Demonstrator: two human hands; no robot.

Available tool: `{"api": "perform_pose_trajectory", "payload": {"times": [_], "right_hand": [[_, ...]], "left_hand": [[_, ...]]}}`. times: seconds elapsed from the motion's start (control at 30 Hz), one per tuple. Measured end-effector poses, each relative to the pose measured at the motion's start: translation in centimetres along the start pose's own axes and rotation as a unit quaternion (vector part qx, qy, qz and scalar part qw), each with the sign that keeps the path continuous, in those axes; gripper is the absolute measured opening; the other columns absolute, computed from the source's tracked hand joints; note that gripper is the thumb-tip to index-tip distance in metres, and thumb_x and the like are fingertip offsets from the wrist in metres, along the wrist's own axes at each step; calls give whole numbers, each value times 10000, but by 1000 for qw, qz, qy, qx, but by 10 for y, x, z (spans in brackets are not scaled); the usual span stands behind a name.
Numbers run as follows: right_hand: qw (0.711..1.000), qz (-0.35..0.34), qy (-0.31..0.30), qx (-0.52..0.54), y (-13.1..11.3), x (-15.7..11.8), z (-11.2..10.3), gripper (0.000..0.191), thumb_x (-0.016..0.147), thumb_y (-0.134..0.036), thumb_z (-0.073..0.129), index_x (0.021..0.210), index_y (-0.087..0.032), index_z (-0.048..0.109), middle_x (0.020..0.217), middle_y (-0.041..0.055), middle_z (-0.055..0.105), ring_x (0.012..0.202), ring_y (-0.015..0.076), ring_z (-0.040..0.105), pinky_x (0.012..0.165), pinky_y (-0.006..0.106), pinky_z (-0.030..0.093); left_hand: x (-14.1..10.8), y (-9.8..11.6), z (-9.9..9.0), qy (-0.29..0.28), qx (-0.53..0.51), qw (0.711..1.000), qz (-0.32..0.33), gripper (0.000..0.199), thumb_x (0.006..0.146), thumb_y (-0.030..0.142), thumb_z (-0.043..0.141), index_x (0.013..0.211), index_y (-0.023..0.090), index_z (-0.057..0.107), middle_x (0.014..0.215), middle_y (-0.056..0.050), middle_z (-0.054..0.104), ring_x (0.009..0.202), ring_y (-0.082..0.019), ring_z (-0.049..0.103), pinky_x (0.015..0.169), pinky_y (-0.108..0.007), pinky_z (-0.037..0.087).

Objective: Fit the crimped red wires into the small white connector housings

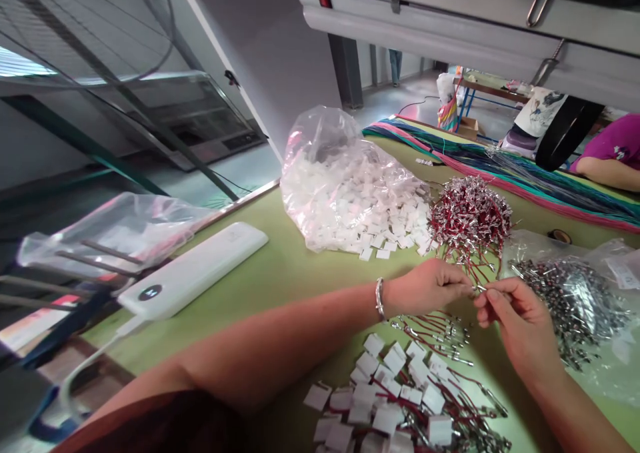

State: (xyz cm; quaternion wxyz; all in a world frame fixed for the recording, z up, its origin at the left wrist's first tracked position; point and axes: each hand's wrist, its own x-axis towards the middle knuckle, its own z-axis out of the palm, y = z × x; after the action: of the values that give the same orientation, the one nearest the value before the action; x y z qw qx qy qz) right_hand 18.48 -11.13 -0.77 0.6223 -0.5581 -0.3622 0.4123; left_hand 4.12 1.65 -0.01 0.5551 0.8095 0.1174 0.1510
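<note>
My left hand (425,287), with a silver bracelet at the wrist, meets my right hand (525,326) over the right part of the table. Both pinch at a small wire with a silvery metal end (479,289); the fingers hide most of it. Just behind them lies a heap of short red wires with metal ends (470,213). Below my left wrist, several loose wires with metal ends (440,333) lie in a row. Nearer to me is a pile of red wires with white tags (363,399). A clear bag of small metal parts (575,299) lies right of my right hand.
A plastic bag spilling white tags (345,193) stands at the back. Left of it lies a white power bank (195,269) with a cable. Long coloured wires (500,166) run along the far side, below a roll of black tape (559,237). Another person's purple sleeve (613,143) shows far right.
</note>
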Motion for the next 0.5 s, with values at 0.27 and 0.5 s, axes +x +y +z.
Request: {"api": "perform_pose_trajectory", "payload": {"times": [0.27, 0.5], "right_hand": [[999, 34, 24, 11, 0, 5, 0, 226, 757, -396, 712, 821, -195, 631, 631, -14, 644, 490, 91, 543, 463, 220, 451], [996, 67, 13, -62, 3, 6, -3, 392, 744, -548, 664, 883, -182, 668, 784, 75, 699, 665, 182, 639, 558, 304, 524]], "left_hand": [[0, -7, 2, -21, -166, 984, -58, 282, 899, 374, 490, 808, 149, 633, 551, 59, 381, 513, -69, 304, 486, -210, 253], [5, -9, 3, 111, -293, 949, -46, 278, 916, 414, 500, 831, 162, 582, 725, -16, 629, 647, -100, 514, 620, -243, 377]]}}
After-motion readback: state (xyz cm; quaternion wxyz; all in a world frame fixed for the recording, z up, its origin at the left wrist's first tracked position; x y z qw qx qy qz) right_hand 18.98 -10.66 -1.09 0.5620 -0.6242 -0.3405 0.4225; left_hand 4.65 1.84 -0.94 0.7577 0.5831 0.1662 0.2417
